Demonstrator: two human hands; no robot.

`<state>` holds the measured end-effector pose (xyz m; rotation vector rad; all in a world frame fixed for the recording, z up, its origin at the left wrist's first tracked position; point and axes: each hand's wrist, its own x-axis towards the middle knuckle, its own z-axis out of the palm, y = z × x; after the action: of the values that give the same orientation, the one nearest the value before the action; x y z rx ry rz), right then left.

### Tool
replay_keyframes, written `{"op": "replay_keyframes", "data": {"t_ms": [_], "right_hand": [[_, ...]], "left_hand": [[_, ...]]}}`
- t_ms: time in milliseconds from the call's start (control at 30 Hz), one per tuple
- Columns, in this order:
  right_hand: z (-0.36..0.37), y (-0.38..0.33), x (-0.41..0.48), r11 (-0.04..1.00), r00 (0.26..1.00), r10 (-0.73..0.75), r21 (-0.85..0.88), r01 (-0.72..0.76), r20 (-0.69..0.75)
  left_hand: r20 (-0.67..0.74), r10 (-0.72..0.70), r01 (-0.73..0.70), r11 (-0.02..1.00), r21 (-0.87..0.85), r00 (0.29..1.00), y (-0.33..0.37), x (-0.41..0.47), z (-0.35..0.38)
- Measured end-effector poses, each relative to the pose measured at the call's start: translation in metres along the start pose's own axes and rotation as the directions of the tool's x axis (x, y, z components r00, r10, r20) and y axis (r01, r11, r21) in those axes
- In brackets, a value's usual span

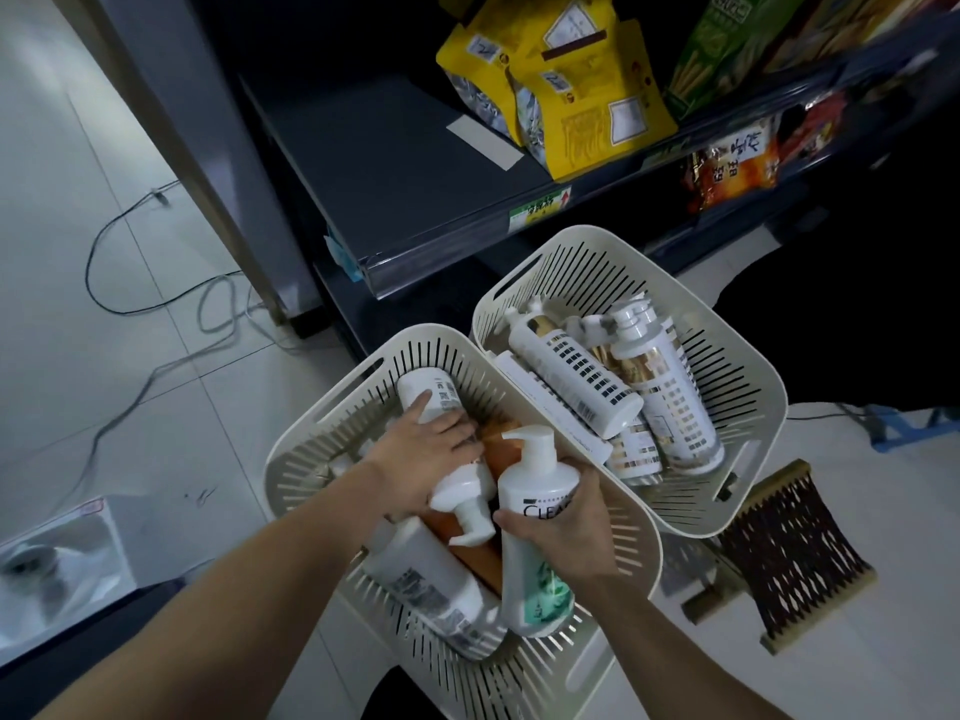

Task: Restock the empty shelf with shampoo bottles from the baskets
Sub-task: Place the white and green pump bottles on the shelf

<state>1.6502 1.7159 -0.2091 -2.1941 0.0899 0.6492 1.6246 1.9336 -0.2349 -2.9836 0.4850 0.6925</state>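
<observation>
Cream plastic forms both baskets, and the pick-up step is judged to be in hand. Nothing has yet been placed on the bare grey shelf above them, beside the yellow packets. Both forearms are stretched forward and down into the near basket.

The left grip is laid palm-down over a white pump bottle that lies on its side among the others. The thumb is set along one flank and the fingers are curled over the other, so that bottle is grasped. The right grip is wrapped round the waist of a white CLEAR bottle with a green lower label, thumb across the front and fingers behind. This bottle is held nearly upright, its base low in the basket. More bottles are left lying in the far basket, touching one another.

Next, both held bottles would need to be lifted clear of the slatted walls and of the bottles beneath. They would then be carried up and forward to the shelf and stood on their bases. The lying bottle would have to be turned upright on the way.
</observation>
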Motion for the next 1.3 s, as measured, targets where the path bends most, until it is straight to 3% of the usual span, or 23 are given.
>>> {"op": "replay_keyframes", "data": {"t_ms": [167,300,367,433,500,567,667,767,967,1133,1300], "right_hand": [[-0.01,-0.003,0.002,0.999,0.996,0.036,0.015,-0.037,0.076],[-0.013,-0.004,0.002,0.991,0.99,0.078,0.095,-0.089,0.118],[-0.015,-0.009,0.002,0.988,0.987,0.058,0.136,-0.079,0.153],[-0.019,-0.016,0.002,0.988,0.983,0.013,0.146,-0.04,0.181],[-0.023,-0.025,0.001,0.987,0.972,-0.059,0.16,0.022,0.227],[-0.027,-0.035,-0.001,0.985,0.953,-0.133,0.145,0.096,0.271],[-0.034,-0.051,-0.009,0.974,0.909,-0.217,0.137,0.179,0.355],[-0.039,-0.066,-0.021,0.954,0.854,-0.299,0.134,0.267,0.427],[-0.053,-0.105,-0.072,0.848,0.672,-0.495,0.138,0.512,0.55],[-0.036,-0.13,-0.129,0.757,0.53,-0.583,0.175,0.63,0.616],[-0.006,-0.146,-0.209,0.666,0.306,-0.611,0.265,0.698,0.73]], "left_hand": [[-0.246,0.022,-0.063,0.985,-0.161,0.969,-0.008,-0.022,0.007],[-0.312,-0.226,0.038,0.86,-0.509,0.923,-0.018,-0.051,-0.016],[-0.228,-0.438,0.15,0.675,-0.722,0.87,-0.016,-0.065,-0.037],[-0.081,-0.607,0.116,0.28,-0.953,0.791,-0.012,-0.078,-0.044],[0.024,-0.691,-0.042,-0.079,-0.996,0.722,-0.004,-0.094,-0.043],[0.067,-0.747,-0.149,-0.219,-0.964,0.662,0.011,-0.111,-0.044],[0.086,-0.807,-0.312,-0.321,-0.894,0.585,0.046,-0.135,-0.052],[0.122,-0.878,-0.462,-0.356,-0.813,0.462,0.079,-0.159,-0.061],[0.102,-0.98,-0.61,-0.186,-0.771,0.169,0.147,-0.221,-0.088],[0.185,-0.977,-0.625,-0.079,-0.776,-0.106,0.207,-0.284,-0.103],[0.24,-0.908,-0.611,0.023,-0.791,-0.344,0.275,-0.355,-0.112]]}}
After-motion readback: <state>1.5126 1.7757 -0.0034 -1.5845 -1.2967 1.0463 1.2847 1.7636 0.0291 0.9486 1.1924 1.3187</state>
